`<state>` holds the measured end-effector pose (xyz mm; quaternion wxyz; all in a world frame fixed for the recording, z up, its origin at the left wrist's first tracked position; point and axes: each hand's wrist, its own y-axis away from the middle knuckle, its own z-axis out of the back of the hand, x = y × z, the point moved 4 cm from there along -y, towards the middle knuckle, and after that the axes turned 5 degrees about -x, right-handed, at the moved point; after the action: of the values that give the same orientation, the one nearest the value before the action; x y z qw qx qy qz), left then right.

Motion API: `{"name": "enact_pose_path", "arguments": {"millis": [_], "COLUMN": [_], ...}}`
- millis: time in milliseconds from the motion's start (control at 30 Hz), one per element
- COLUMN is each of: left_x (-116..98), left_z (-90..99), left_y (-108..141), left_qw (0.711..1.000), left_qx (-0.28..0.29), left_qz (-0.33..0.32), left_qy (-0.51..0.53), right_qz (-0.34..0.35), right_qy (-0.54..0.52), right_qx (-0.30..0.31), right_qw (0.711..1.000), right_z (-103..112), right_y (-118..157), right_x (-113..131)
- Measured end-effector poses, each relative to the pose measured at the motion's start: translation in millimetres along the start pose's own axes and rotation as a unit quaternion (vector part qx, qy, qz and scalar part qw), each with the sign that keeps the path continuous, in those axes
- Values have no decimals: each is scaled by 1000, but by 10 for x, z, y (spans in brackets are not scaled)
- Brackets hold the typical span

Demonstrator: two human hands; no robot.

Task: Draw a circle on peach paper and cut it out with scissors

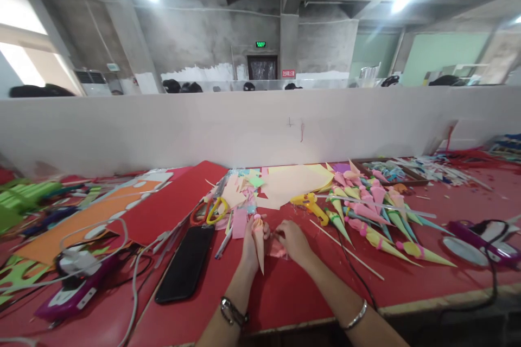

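My left hand [249,249] is wrapped round a small peach-coloured cone [259,246], its tip pointing down toward me and a pink and yellow top showing above the fingers. Just to the right, my right hand [295,243] has its fingers drawn together in a pinch; whatever they hold, if anything, is too small to make out. Between the hands, a salmon-pink piece [277,249] lies low by the right fingertips. Beyond the right hand rests a yellow glue gun [311,206].
Finished-looking cones in pink, yellow and green [374,200] are heaped at the right, near a thin wooden stick [350,252]. Left are a black phone [187,263], scissors [217,211], red sheets [171,206] and a purple power strip [77,293]. A white partition [228,124] stands behind.
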<state>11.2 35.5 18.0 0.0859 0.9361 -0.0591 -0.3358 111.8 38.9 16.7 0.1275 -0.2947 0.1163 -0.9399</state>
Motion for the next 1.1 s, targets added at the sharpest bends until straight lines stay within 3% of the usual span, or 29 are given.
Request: {"name": "enact_pose_path", "arguments": {"millis": [233, 433, 767, 933, 1100], "left_x": [-19, -17, -66, -114, -79], "left_z": [33, 49, -30, -20, -33], "left_y": [-38, -129, -359, -374, -398], "left_qw": [999, 999, 1000, 999, 999], "left_qx": [-22, -29, -26, -28, -18], "left_qz": [-25, -29, 11, 12, 38], "left_qy": [-6, -3, 1, 40, 28], "right_qz": [25, 14, 1, -5, 0], "right_qy": [-47, -222, -362, -420, -418], "right_qx": [-20, -53, -15, 34, 50], "right_qw": [998, 973, 932, 907, 907], "right_z": [98, 139, 154, 87, 88], "right_y": [-148, -226, -196, -149, -124], "right_x": [-4, -56, -34, -75, -155]}}
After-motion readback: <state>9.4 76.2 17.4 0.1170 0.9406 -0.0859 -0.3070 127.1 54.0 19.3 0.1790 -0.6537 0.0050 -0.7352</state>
